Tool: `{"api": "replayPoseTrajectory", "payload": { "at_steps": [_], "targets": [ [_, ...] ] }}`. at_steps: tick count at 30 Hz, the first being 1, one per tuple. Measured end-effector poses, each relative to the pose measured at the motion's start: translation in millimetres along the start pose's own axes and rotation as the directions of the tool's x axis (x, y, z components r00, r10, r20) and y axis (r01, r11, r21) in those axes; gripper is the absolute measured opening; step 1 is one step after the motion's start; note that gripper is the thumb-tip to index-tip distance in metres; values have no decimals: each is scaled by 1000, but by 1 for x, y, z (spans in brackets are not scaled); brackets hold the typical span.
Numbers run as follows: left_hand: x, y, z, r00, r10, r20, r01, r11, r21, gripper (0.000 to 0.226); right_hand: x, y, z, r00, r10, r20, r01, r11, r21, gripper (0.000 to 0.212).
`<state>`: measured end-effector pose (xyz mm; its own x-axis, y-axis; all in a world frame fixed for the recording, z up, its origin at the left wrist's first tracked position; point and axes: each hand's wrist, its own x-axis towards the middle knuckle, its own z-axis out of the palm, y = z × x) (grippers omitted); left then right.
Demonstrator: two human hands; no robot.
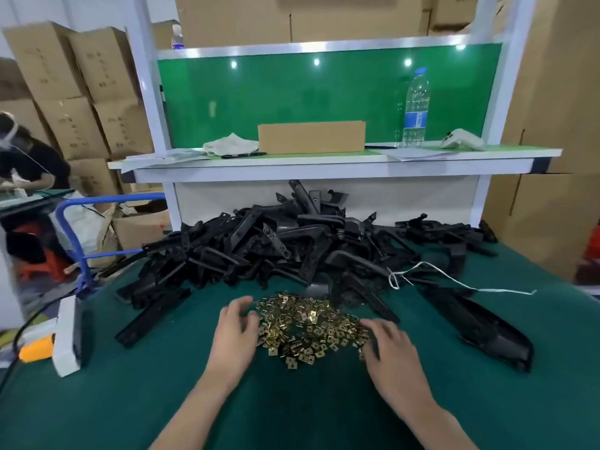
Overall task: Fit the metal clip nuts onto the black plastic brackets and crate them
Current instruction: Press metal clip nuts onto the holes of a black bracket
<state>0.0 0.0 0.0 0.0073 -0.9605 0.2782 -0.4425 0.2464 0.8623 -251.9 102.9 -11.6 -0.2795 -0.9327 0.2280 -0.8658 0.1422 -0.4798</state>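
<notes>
Far left on the green tabletop (130, 401): one long black bracket (152, 316) lies apart from the heap, the easiest to reach. We judge it light and stiff, best taken mid-length, where nothing else snags it.

Left hand (238, 323): fingers spread and loosely curved, tips at the left edge of the clip nuts (308, 326). It holds nothing that we can see.

Centre: the clip nuts are a loose brass-coloured pile between both hands, near the front of the tabletop. Small, thin sheet metal, so we expect them to be light, slippery against each other and sharp at the edges. Pinch one by its flat sides rather than scooping.

Behind the pile: the heap of brackets (276, 245), tangled, arms interlocked. Pulling one out will likely drag its neighbours, so lift from the top.

Right hand (386, 344): fingers relaxed, resting on the right edge of the pile, nothing gripped.

Far right: another long bracket (480, 323), with white string (454, 280) trailing over the heap's edge. We see no crate.
</notes>
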Motion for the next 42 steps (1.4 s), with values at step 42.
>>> {"api": "replayPoseTrajectory", "payload": {
  "at_steps": [42],
  "targets": [
    [-95,62,110,526,760,382,-822,340,456,35,28,9,-25,931,307,197,-147,-179,973,60]
  ]
}}
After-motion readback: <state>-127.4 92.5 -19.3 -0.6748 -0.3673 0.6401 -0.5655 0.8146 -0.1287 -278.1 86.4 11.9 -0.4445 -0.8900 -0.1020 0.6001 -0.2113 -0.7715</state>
